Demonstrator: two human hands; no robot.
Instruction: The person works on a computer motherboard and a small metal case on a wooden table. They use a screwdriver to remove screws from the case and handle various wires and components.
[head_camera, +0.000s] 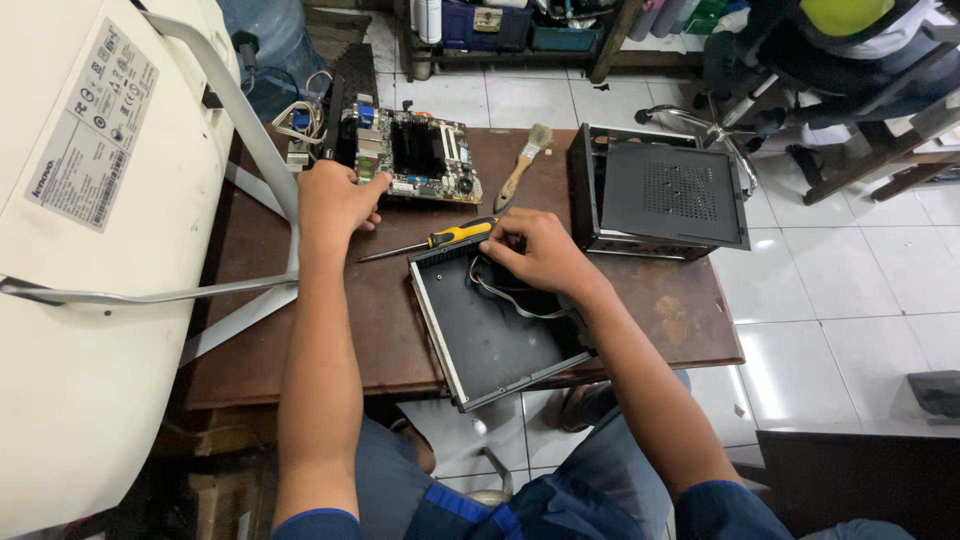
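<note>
Head view of a brown wooden desk (330, 345) during work on a small computer. The left hand (335, 200) lies flat, fingers loosely open, on the near left corner of the green bare circuit board (420, 158) with its black central heat sink; the contact looks like a steadying press that keeps the board from sliding. The right hand (540, 250) curls at the far rim of the shallow black metal case tray (495, 335), fingertips pinched on a thin grey cable (520, 305) that loops down into the tray; how firmly it grips cannot be told. The tray juts over the desk's near edge, close to the body, likely for easy reach. Between the hands lies a yellow-and-black-handled screwdriver (440, 238), shaft pointing toward the left hand, within quick reach of either. Beyond the right hand rests a wooden-handled paintbrush (525, 160), and to its right stands the black perforated metal case cover (665, 195). Left of the left hand, a white monitor (90, 250) lies face down, its grey stand (235, 110) upward.
</note>
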